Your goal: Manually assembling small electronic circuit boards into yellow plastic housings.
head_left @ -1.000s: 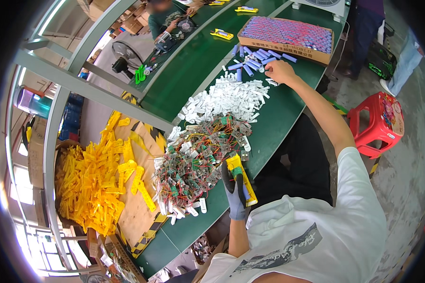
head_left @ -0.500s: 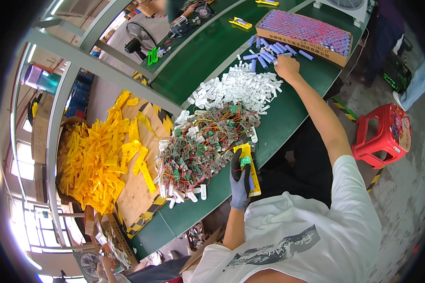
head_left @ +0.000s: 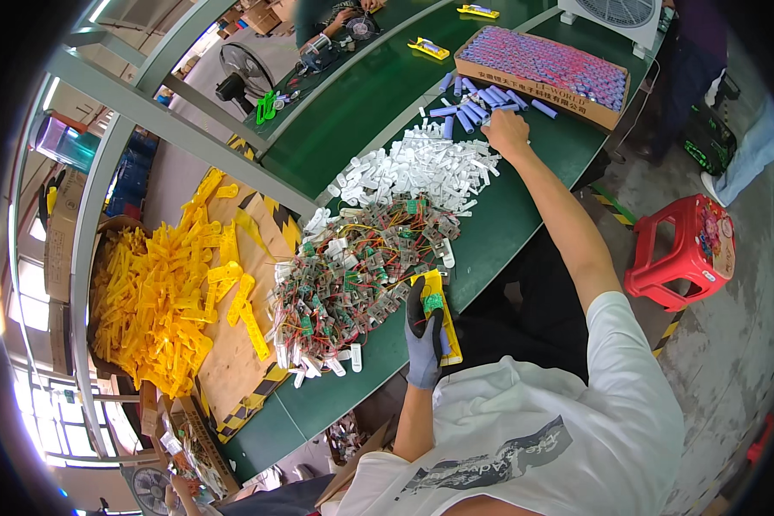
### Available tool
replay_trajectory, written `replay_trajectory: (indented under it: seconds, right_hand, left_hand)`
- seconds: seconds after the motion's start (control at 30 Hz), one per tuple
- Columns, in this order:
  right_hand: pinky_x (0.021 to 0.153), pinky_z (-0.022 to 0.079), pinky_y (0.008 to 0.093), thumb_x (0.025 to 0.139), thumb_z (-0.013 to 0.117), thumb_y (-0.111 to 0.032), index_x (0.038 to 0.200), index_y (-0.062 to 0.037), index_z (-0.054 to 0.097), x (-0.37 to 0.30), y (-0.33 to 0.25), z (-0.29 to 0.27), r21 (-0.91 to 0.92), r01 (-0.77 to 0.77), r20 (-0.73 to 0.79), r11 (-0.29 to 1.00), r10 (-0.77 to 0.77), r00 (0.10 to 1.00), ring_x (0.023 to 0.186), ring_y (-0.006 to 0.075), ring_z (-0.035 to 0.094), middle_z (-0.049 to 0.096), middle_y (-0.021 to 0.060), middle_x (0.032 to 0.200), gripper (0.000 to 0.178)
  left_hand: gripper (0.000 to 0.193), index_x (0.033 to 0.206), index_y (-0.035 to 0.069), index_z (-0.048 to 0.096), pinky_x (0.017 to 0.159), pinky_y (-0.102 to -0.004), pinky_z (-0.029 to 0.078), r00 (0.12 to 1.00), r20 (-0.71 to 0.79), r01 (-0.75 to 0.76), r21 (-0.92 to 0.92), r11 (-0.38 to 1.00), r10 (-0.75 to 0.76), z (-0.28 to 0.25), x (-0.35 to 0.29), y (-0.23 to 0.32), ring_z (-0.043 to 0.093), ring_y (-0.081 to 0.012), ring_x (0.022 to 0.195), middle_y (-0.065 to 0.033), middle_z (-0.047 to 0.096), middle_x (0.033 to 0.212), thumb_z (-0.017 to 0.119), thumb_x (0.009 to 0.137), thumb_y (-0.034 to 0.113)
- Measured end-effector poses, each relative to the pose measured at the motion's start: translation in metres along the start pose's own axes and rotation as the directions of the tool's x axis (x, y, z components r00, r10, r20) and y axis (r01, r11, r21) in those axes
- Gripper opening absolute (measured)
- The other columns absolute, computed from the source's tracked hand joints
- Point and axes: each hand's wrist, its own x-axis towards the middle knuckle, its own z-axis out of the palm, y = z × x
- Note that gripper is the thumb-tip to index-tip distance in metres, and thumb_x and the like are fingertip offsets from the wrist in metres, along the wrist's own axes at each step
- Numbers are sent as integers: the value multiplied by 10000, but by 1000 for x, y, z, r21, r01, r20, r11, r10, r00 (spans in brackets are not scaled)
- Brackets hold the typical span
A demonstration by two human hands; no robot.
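Observation:
My left hand (head_left: 421, 348), in a grey and black glove, is closed around a yellow plastic casing (head_left: 452, 344) in front of my body. A green circuit board (head_left: 434, 302) sits in the casing, and a purple cylindrical battery cell (head_left: 444, 340) shows beside my fingers. My right hand (head_left: 507, 134), bare, reaches far forward to the near edge of a loose heap of purple battery cells (head_left: 473, 110). Its fingers are bent together; whatever they hold is hidden. Just left of it lies a heap of small white plastic parts (head_left: 413, 168).
Wired circuit boards (head_left: 353, 275) are heaped on the green table (head_left: 490, 245). Yellow casings (head_left: 150, 301) fill the left side. A cardboard box of cells (head_left: 537, 73) stands beyond my right hand. A red stool (head_left: 681, 249) is at right; a metal frame (head_left: 206, 129) crosses the left.
The whole view has shifted slightly. My right hand stays at the cell heap, where one cell now lies more sideways at its left. My left hand still holds the yellow casing.

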Motion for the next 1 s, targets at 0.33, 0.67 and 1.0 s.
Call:
replay_trajectory:
  seconds: [0.33, 0.67, 1.0]
  right_hand:
    - [779, 536, 438, 712, 745, -195, 787, -96, 736, 17, 26, 15, 196, -35, 10, 980, 34, 999, 839, 365, 672, 695, 179, 873, 124]
    - [781, 527, 375, 585, 758, -243, 840, -97, 726, 30, 52, 7, 326, 20, 99, 945, -56, 994, 813, 307, 677, 707, 117, 790, 295]
    - [526, 433, 324, 759, 629, -97, 1031, -59, 594, -74, 0, -51, 841, 94, 95, 533, -316, 944, 558, 157, 547, 575, 52, 621, 278]
  left_hand:
    - [592, 1424, 120, 360, 777, -277, 531, 993, 16, 122, -85, 989, -121, -2, 0, 6, 572, -141, 968, -68, 489, 1307, 521, 871, -16]
    - [536, 1405, 48, 374, 907, -269, 451, 971, 125, -223, 163, 961, 204, 4, 54, 28, 540, -152, 1081, -86, 507, 1295, 567, 906, 18]
    - [476, 1353, -5, 393, 1027, -325, 362, 910, 298, -366, 253, 896, 288, -3, 76, -16, 470, -210, 1196, -126, 472, 1312, 544, 902, -3]
